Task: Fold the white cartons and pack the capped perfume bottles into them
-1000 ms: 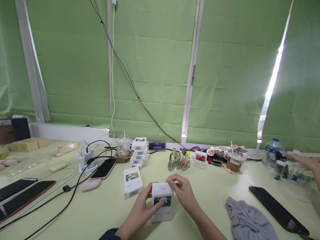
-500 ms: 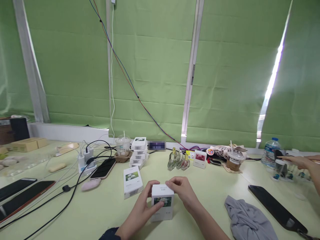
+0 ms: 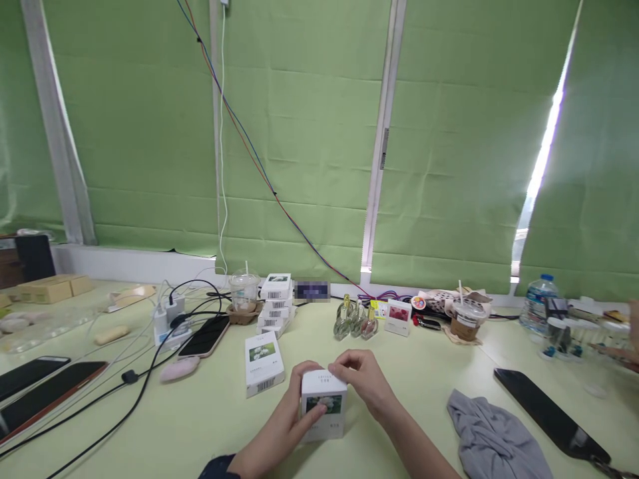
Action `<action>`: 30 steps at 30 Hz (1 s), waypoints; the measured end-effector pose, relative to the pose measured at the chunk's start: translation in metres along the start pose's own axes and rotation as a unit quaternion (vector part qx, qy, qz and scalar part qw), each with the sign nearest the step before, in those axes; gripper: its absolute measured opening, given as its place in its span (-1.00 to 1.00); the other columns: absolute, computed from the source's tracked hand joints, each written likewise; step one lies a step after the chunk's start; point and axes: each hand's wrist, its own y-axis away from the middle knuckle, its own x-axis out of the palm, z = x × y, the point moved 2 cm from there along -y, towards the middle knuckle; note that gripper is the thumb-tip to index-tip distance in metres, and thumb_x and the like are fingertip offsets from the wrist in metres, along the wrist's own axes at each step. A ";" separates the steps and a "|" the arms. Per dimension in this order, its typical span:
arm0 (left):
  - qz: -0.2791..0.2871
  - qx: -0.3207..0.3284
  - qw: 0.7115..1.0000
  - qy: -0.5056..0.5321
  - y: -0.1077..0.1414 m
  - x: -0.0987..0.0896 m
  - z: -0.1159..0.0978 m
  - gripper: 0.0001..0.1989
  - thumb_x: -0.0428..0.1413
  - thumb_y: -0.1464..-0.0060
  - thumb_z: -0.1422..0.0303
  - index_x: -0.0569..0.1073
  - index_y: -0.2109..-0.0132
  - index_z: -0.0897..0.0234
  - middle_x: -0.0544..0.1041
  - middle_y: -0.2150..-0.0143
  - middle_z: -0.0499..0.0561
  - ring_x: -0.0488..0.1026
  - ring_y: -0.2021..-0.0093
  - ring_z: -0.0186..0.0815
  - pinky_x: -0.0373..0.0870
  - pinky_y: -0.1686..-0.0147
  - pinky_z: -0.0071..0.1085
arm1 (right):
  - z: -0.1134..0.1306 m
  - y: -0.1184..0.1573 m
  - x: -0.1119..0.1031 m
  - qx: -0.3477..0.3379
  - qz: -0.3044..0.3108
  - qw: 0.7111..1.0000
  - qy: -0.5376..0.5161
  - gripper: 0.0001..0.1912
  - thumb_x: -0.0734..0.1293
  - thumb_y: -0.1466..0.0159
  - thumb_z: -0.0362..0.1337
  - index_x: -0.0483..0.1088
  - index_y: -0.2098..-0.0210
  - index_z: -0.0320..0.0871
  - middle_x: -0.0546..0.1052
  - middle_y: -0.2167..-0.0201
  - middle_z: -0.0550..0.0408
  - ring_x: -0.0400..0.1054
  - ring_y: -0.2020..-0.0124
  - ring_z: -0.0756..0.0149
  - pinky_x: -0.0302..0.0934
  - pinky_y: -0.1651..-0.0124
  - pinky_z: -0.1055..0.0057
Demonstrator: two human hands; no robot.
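A small white carton (image 3: 322,422) with a white-flower picture stands on the table in front of me. My left hand (image 3: 295,411) is closed round its left side, the thumb across the picture. My right hand (image 3: 363,382) has its fingers bent and pressed together on the top back right edge of that carton; part of the fingertips is hidden. To the left lies another white carton (image 3: 264,362) with a similar picture. Behind it rises a stack of white cartons (image 3: 276,313). Several small glass bottles (image 3: 355,322) stand together beyond my hands.
A grey cloth (image 3: 494,436) and a long black case (image 3: 549,412) lie to the right. At the left are phones (image 3: 204,336), a power strip (image 3: 172,332) and loose cables. Drink cups (image 3: 466,319) stand at the back. A co-worker's hand (image 3: 622,356) shows at the right edge.
The lettering on the carton's top looks different, and the top seems tipped up slightly under my right fingers. The co-worker's hand at the right has moved down and mostly out of view.
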 end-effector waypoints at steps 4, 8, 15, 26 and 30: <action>0.014 -0.008 1.000 -0.002 -0.002 -0.001 -0.003 -0.63 0.02 -0.22 0.33 0.10 -0.12 0.08 0.31 -0.07 0.06 0.30 -0.11 -0.11 0.25 -0.09 -0.22 | 0.002 0.002 -0.002 -0.018 0.004 1.000 0.004 -0.76 0.50 0.06 -0.17 0.51 0.59 -0.25 0.46 0.57 0.13 0.24 0.47 0.39 0.11 0.37 0.45; 0.030 -0.011 0.999 0.006 -0.002 -0.001 -0.002 -0.62 0.00 -0.23 0.32 0.07 -0.14 0.07 0.29 -0.09 0.07 0.29 -0.12 -0.12 0.25 -0.09 -0.23 | 0.002 0.002 -0.003 -0.017 0.016 1.000 0.007 -0.74 0.50 0.05 -0.13 0.53 0.58 -0.24 0.47 0.56 0.12 0.25 0.46 0.38 0.12 0.36 0.44; 0.011 0.010 1.000 -0.007 -0.003 0.000 0.000 -0.63 0.02 -0.23 0.33 0.11 -0.14 0.01 0.33 -0.07 0.02 0.31 -0.11 -0.15 0.27 -0.09 -0.24 | 0.002 0.002 -0.002 -0.005 -0.024 0.997 0.067 -0.71 0.45 0.03 -0.10 0.55 0.56 -0.25 0.43 0.62 0.11 0.21 0.55 0.38 0.09 0.45 0.43; -0.147 0.057 0.981 -0.116 -0.005 -0.005 0.008 -0.56 0.27 0.03 0.35 0.43 -0.04 0.06 0.32 0.07 0.06 0.35 -0.01 -0.06 0.35 -0.02 -0.18 | 0.009 0.007 0.001 -0.024 -0.088 0.987 0.129 -0.80 0.40 0.05 -0.21 0.55 0.63 -0.23 0.48 0.67 0.06 0.18 0.59 0.37 0.05 0.51 0.42; -0.147 0.052 0.982 -0.106 -0.004 -0.005 0.010 -0.55 0.28 0.05 0.34 0.45 -0.03 0.04 0.36 0.03 0.08 0.36 -0.04 -0.04 0.35 -0.04 -0.18 | 0.004 0.007 0.000 -0.009 -0.088 0.991 0.097 -0.76 0.41 0.06 -0.16 0.56 0.60 -0.26 0.47 0.69 0.06 0.18 0.62 0.38 0.07 0.54 0.43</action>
